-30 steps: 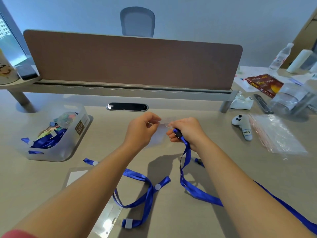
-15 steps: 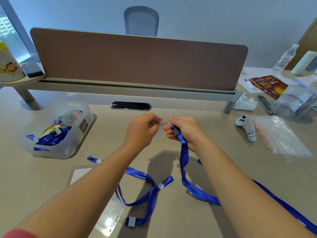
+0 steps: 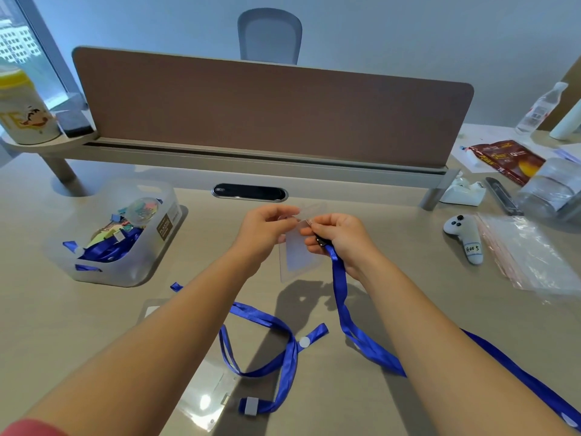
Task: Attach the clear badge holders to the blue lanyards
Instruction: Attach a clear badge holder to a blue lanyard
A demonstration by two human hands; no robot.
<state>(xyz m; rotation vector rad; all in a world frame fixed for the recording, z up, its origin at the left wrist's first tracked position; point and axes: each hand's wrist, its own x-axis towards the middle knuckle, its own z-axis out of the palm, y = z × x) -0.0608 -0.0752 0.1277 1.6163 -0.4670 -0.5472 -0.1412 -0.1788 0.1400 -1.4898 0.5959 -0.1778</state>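
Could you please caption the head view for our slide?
Left hand and right hand join a clear badge holder to a blue lanyard.

White game controller [image 3: 464, 234], plastic bags [image 3: 528, 256], water bottle [image 3: 539, 110], cartoon-printed cup [image 3: 23, 116] on the desk [image 3: 94, 309]

Left hand [image 3: 264, 229]: bare, no ring, no glove.
Right hand [image 3: 341, 236]: bare, no ring, no glove.
Wrists: nothing on them, no watch, no band.
Arms: bare all the way down from the near edge to the hands.
Sleeve [image 3: 30, 427]: a bit of pinkish-red cloth shows at the near left corner, on the left arm.
Right sleeve: cannot be seen.
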